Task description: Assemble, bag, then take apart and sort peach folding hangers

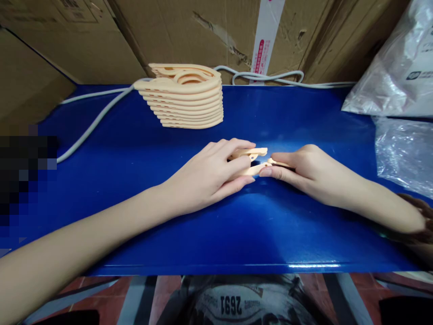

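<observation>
The right thumb and forefinger are closing nearly tip to tip at the right hand point(313, 169), pinching a slim cream part point(282, 164) whose rounded end is pointing toward nine o'clock; the fingers of the left hand point(211, 174) are curling over a cream plastic piece point(251, 171), its thumb lying along the near side, leaving only a narrow opening that the piece is filling; two prongs of that piece are showing beyond the fingertips toward three o'clock, the nearer one reaching the slim part; whether the two are joining there, I cannot tell.

Both are sitting just above the middle of the blue table point(216, 243); judging by look, the plastic is being light, fairly stiff and smooth enough to be sliding a little under dry fingers; the slim part and the prong ends are seeming the likeliest to snap, so a grip is suiting the broader body, with a pinch close to the meeting point.

Farther out, at eleven o'clock from the left hand, a stack of cream hangers point(189, 104) is standing in even layers; a white cable point(98, 122) is curving at ten; cardboard point(203, 36) is rising at twelve; a plastic bag point(402, 67) is slumping at two.
</observation>
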